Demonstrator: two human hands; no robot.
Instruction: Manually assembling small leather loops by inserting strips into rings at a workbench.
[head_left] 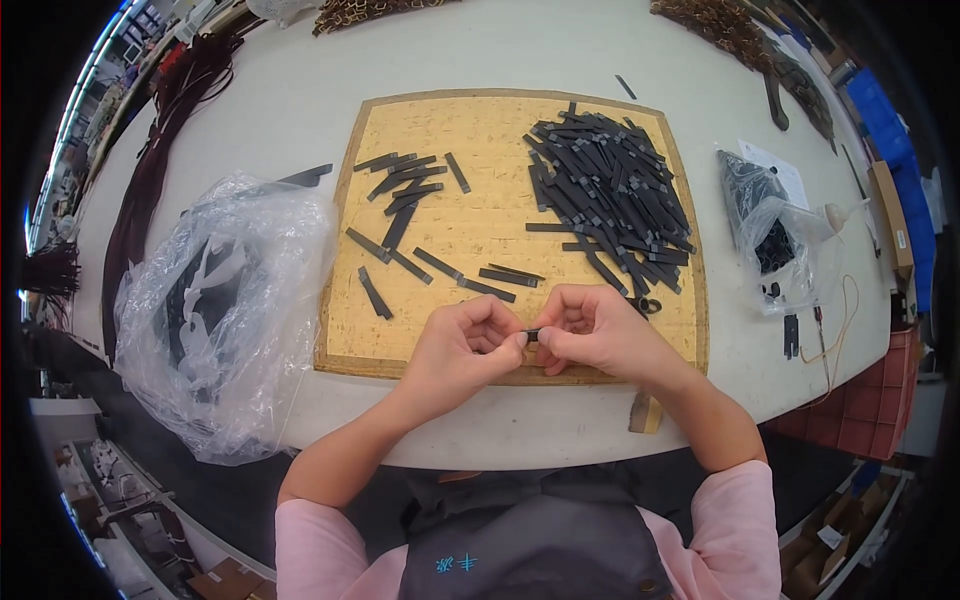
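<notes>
Close to the front edge of a yellow-tan board [480,125], my left hand [462,340] and my right hand [592,332] meet fingertip to fingertip. Both pinch a small black strip [531,336], mostly hidden by the fingers. A dense heap of flat black strips [610,190] covers the board's right side, each with a paler grey band near an end. Several similar loose strips [408,190] lie scattered on the left side. Just beyond my right hand, small black rings [649,306] sit below the heap.
A big clear plastic bag [220,310] with dark contents stands left of the board. To the right are a smaller bag of black parts [770,220] and a thin yellowish cord [845,320]. Dark red-brown straps [165,150] run along the table's left. Red crates [870,395] stand beside the table.
</notes>
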